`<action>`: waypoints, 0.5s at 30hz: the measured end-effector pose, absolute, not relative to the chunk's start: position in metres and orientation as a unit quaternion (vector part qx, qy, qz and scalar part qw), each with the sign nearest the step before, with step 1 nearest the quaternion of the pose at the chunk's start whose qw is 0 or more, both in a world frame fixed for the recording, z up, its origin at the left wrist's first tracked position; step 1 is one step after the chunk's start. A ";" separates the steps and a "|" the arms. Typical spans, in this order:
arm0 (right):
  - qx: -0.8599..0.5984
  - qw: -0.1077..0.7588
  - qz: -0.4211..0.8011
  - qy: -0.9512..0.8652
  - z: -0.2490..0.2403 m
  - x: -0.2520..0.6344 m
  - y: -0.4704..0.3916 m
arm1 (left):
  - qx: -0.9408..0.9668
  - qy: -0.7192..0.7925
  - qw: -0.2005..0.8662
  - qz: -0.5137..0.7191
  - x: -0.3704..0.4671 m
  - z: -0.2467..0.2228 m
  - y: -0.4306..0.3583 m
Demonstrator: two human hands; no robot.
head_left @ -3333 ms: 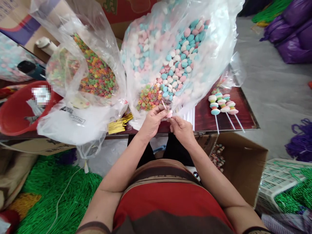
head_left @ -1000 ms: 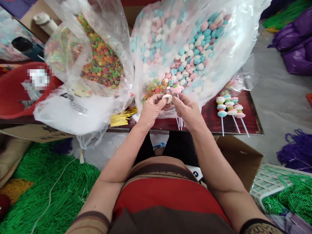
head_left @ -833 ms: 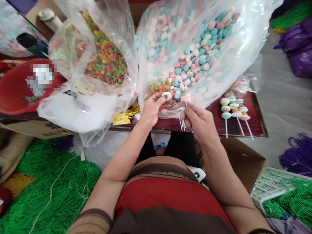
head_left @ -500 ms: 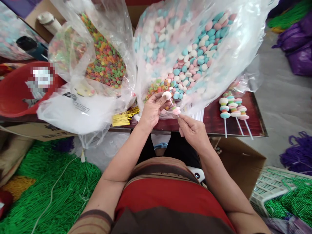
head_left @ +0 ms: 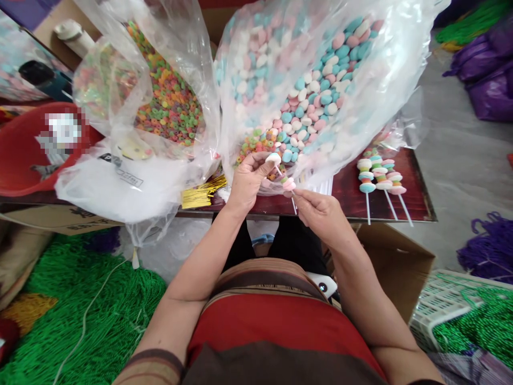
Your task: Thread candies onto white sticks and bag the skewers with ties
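Observation:
My left hand pinches a white round candy at the tip of a thin white stick. My right hand grips the lower part of that stick, which carries a pink candy and a coloured ring just above my fingers. Both hands sit at the mouth of a big clear bag of pink, blue and white candies. Left of it stands a second clear bag of coloured ring candies.
Three filled candy sticks lie on the dark red table at the right. Gold twist ties lie under the bags. A red basin sits left. An open cardboard box, a white crate and green bead strands surround my lap.
The stick has come down out of the bag mouth toward the table edge in my right hand. The white candy in my left hand now sits on the stick's tip.

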State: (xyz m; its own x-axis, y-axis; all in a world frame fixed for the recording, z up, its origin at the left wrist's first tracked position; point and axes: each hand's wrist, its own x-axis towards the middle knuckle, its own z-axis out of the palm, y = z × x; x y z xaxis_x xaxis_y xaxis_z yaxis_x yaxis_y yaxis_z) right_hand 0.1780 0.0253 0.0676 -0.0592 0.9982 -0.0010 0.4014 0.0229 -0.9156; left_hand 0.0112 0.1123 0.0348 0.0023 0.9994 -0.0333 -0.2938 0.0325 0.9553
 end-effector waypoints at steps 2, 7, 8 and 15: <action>-0.575 0.369 0.406 -0.606 0.072 0.179 0.024 | 0.475 0.439 0.517 0.560 0.010 0.032 0.111; -0.579 0.380 0.377 -0.615 0.076 0.173 0.022 | 0.565 0.454 0.401 0.560 0.010 0.028 0.104; -0.580 0.384 0.362 -0.621 0.075 0.170 0.021 | 0.572 0.461 0.380 0.562 0.012 0.028 0.102; -0.610 0.355 0.250 -0.663 0.062 0.147 0.019 | 0.595 0.492 0.279 0.571 0.024 0.026 0.084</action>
State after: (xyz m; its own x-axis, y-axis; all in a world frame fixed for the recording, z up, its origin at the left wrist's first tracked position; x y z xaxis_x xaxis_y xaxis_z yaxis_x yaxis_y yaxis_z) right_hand 0.1470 0.0194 0.0616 -0.0032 0.9861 0.1659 0.6306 0.1307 -0.7650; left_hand 0.0241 0.0837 0.0261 -0.1354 0.9042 0.4051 0.2676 -0.3603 0.8936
